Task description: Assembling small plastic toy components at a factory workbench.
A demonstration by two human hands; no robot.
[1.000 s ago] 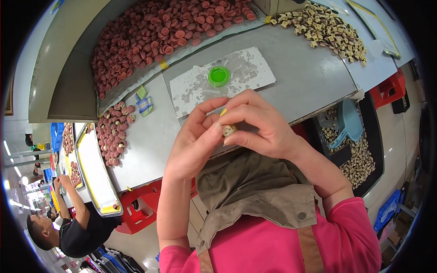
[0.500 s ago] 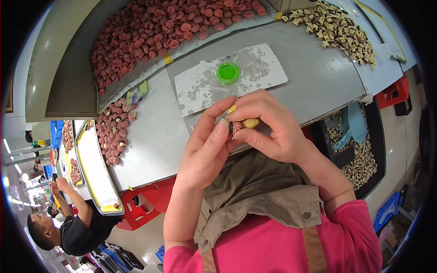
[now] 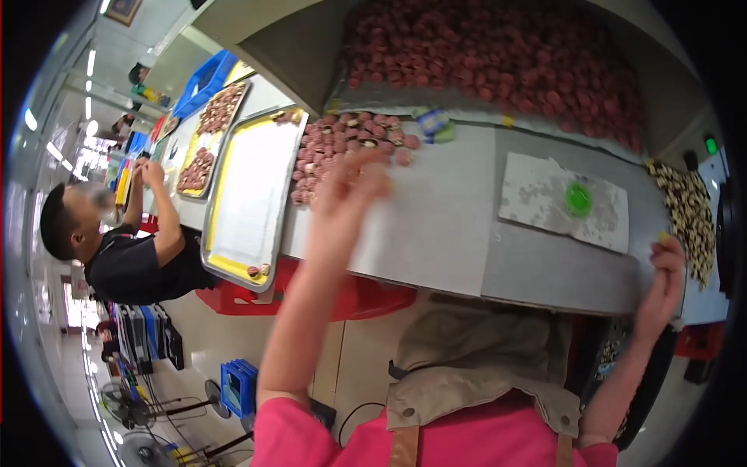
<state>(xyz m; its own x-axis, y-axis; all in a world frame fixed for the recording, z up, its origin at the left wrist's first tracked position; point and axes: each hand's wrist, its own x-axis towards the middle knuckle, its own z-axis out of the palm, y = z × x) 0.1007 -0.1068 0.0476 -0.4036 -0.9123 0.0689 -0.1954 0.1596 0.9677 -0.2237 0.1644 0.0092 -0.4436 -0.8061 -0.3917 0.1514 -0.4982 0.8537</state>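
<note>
My left hand [image 3: 352, 187] is smeared by motion over the near edge of a pile of pink ribbed pieces with pale filling [image 3: 327, 144]. Whether its fingers hold a piece cannot be made out. Far to the right, my right hand [image 3: 661, 284] is raised at the table's right end, its fingers loosely bent and apart with nothing visible in them. One fingertip wears a yellow cover [image 3: 664, 237]. Just beyond that hand lies a heap of small cream-and-dark-brown pieces [image 3: 685, 210]. Between the hands, a green round dish [image 3: 578, 200] stands on a wet-spotted white board [image 3: 537, 194].
A large mound of pink cup-shaped pieces [image 3: 498, 58] fills the shelf at the back. A crumpled green-and-blue wrapper [image 3: 433, 124] lies near the pink pile. Left of it stands a yellow-edged tray [image 3: 245, 194]. A co-worker in black [image 3: 140, 261] works farther left.
My hands, earlier together around a pink ribbed piece, have moved apart: the left to the pink pile, the right toward the cream-and-brown heap. The view has swung left.
</note>
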